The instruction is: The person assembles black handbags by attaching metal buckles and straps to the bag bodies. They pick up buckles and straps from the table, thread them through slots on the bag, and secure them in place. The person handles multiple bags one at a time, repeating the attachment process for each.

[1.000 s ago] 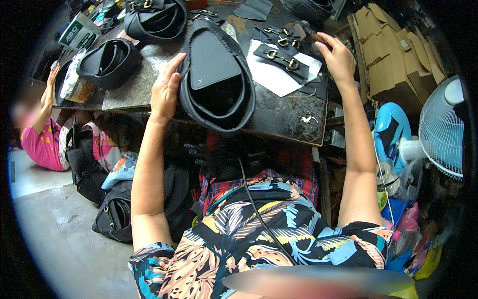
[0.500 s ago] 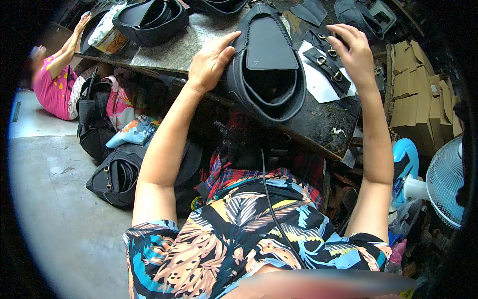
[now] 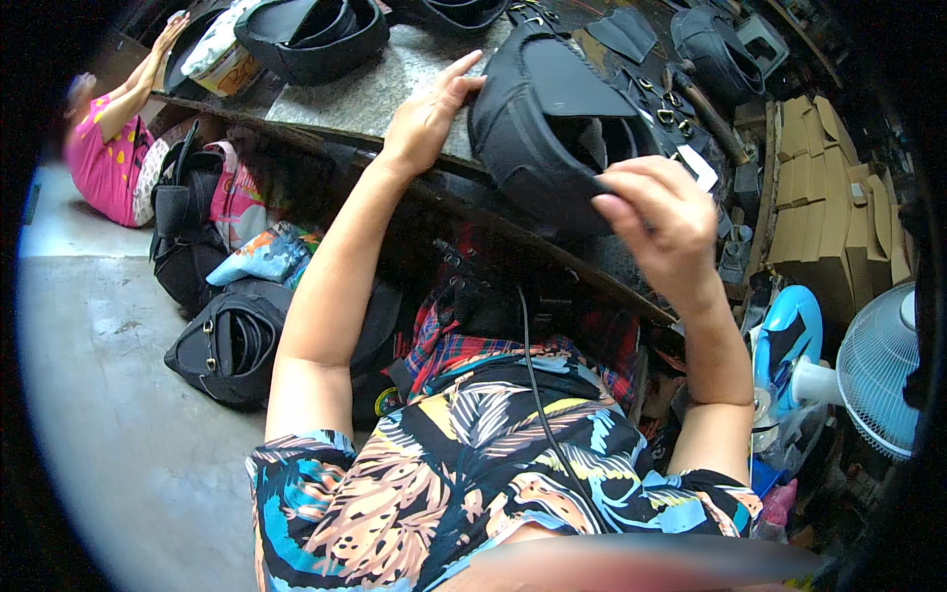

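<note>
- I have the black bag (image 3: 528, 133) between the two hands, at the near edge of the dark surface (image 3: 631, 264), its open pocket facing the wearer and its left side wall showing.
- I see the left hand (image 3: 424, 123) at the bag's left side, fingers straight and wide of the thumb, not wrapped around anything; I cannot tell how firmly the tips touch.
- I see the right hand (image 3: 671, 222) at the near right rim, fingers curled and narrow toward the thumb; I cannot tell whether they pinch the edge.
- Just beyond the bag, on its right, I make out black straps with gold-coloured buckles (image 3: 656, 97), a white sheet (image 3: 696, 168) partly covered, and a dark long-handled tool (image 3: 712, 123).
- On the left I have a grey speckled slab (image 3: 419, 64), with another black bag (image 3: 345, 64) near it.
- Farther right, I see stacked cardboard boxes (image 3: 824, 197) and a blue and white fan (image 3: 878, 370).
- Far left, I have a person in pink (image 3: 107, 163), sitting low, arms raised.
</note>
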The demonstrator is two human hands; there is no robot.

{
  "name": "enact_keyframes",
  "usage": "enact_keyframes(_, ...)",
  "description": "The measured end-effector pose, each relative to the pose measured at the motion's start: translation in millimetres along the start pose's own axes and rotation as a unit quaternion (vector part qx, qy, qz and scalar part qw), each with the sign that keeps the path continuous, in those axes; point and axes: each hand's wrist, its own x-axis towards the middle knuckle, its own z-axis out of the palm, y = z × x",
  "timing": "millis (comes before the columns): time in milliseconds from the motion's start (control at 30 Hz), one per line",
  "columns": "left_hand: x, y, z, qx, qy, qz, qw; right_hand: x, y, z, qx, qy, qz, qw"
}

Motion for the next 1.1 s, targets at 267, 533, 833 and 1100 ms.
enact_keyframes(267,1.0,2.1,2.3,0.037,-0.013,-0.01,0.999,-32.1,27.0,-48.6,0.252,0.313,0.215,0.89)
enact_keyframes(533,-2.9,19.0,-14.6,-0.146,0.026,-0.035,0.988,-52.7,26.8,-69.4,0.183,0.334,0.17,0.909)
enact_keyframes(833,-36.3,119.9,-14.5,0.172,-0.181,0.179,0.952,-27.9,68.3,-81.5,-0.006,0.383,0.166,0.909)
enact_keyframes(1100,-41.0,122.3,-16.0,0.187,-0.143,0.166,0.958,31.4,158.5,-49.0,-0.105,0.264,0.067,0.956)
